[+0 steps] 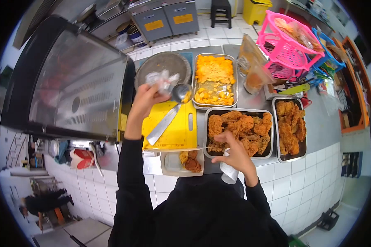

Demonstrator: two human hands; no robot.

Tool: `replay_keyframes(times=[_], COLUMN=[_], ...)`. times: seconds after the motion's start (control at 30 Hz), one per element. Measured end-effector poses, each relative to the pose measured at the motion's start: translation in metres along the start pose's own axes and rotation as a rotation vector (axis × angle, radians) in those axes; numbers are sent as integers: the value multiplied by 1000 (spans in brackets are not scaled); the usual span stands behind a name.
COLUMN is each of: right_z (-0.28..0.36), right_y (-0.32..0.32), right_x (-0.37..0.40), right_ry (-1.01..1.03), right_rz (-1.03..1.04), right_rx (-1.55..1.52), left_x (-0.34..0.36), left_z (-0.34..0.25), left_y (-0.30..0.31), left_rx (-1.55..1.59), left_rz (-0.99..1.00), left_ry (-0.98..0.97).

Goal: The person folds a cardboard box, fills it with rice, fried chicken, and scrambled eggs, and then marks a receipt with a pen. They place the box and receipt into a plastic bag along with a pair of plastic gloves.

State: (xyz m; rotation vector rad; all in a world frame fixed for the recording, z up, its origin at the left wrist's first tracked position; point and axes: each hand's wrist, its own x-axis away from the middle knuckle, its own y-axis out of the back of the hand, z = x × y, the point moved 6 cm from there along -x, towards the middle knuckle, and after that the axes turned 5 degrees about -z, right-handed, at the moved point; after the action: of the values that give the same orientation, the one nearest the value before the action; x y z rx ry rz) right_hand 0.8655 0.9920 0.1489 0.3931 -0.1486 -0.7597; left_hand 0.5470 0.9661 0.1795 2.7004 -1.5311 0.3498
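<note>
Our left hand (147,99) has its fingers closed on a crumpled, clear plastic bag (163,81), just above the round grey lid (169,61). The bag looks light, limp and slippery; a gathered fold would be the surest place to pinch.

Our right hand (238,158) holds a white cylinder (230,173) beneath its palm, thumb and forefinger spread wide apart. We judge it light and thin-walled, perhaps a paper cup or roll, easily dented, so a gentle hold around its side suits it.

Left of those right fingers, the open takeaway box (165,168) seems flimsy card and is best held by its rim. Beyond them, craggy, crisp-coated fried chicken (239,123) fills a rigid metal tray (272,142). Just below the left fingers, a smooth metal spoon (164,123) slants across the yellow board (181,136).
</note>
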Motion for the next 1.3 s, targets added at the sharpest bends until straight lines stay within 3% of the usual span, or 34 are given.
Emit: replay_keyframes(times=[0.13, 0.2, 0.27, 0.33, 0.37, 0.4, 0.5, 0.57, 0.63, 0.7, 0.73, 0.77, 0.83, 0.87, 0.93, 0.97, 1.03, 1.1, 1.13, 1.2, 1.3], right_z=[-17, -16, -15, -16, -16, -17, -15, -10, -9, -11, -12, -11, -11, -11, -12, -12, -16, -25, -25, -22, -24], right_y=[-33, -33, -33, -35, -35, -34, -33, -32, -31, -30, -31, -30, -28, -27, -26, -24, -21, -19, -15, -7, 1], right_x=[-14, -24, -31, -32, -30, -30, -27, -27, -28, -27, -27, -27, -26, -24, -18, -15, -9, -2, 1, 5, 9], right_ry=[-22, -10, 2, 32, 57, 55, 73, 86, 60, 28, 39, 51, 38, 26, 30, 37, -27, -97, -124, -160, -192], right_rz=[-23, -21, -26, -17, -14, -15, -22, -26, -11, -1, -4, -8, -17, -15, -62, -89, -114, -103, -127, -186, -221], right_rx=[-10, 15, 49, 57, 68, 71, 32, 2, 3, 8, -2, -11, -24, -38, -47, -59, -84, -85, -68, -206, -461], left_x=[120, 171, 202, 225, 232, 236, 247, 255, 263, 269, 252, 238, 205, 169, 90, 48, -40, -91, -101, -106, -98], left_z=[-14, 5, 19, 86, 90, 104, 151, 146, 141, 128, 166, 147, 39, 28, 20, 21, 62, 89, 88, 90, 77], left_y=[40, 52, 33, 36, 17, 1, -16, -32, -28, -7, 24, 18, -19, -13, -24, -42, -64, -88, -96, -131, -140], left_rx=[1, -133, -272, -390, -832, -869, -931, -936, -1003, -918, -323, -323, -1184, -539, -538, -437, -307, -565, -567, -1332, -1406], left_rz=[-332, -445, -423, -424, -340, -310, -196, -90, -77, -221, -214, -203, -660, -667, -575, -427, -216, -105, -83, 213, 260], left_ry=[-140, -56, -235, -330, -343, -475, -589, -809, -861, -843, -244, -248, -895, -636, -591, -565, -454, -171, -167, -472, -614])
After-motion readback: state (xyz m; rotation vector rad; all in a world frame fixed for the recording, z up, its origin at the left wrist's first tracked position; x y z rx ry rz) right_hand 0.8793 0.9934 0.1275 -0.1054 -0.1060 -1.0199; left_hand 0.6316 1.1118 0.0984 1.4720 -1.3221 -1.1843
